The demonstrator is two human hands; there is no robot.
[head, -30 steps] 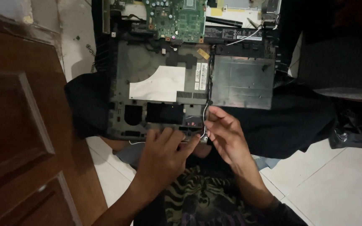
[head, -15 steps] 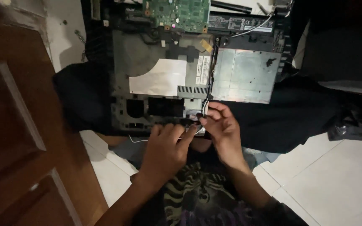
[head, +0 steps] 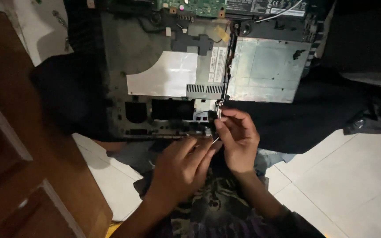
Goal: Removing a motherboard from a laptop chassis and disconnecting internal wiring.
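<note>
An opened laptop chassis (head: 155, 66) lies on my lap, its insides showing: silver shielding plates, black recesses and a green circuit board (head: 199, 6) at the far edge. My right hand (head: 239, 141) pinches a small connector on thin wires (head: 219, 115) at the near edge of the chassis, where the two halves meet. My left hand (head: 181, 169) lies flat with fingers stretched toward the same spot, its fingertips touching the chassis edge beside the right hand.
A brown wooden door (head: 18, 167) fills the left side. White floor tiles (head: 358, 176) show at right and under my legs. Dark cloth (head: 314, 119) lies under the chassis, and a dark crumpled object (head: 375, 123) sits at the right edge.
The view has shifted so the chassis sits higher and closer. My right hand has lifted slightly toward the chassis seam with the wire connector; my left hand has stayed beside it.
</note>
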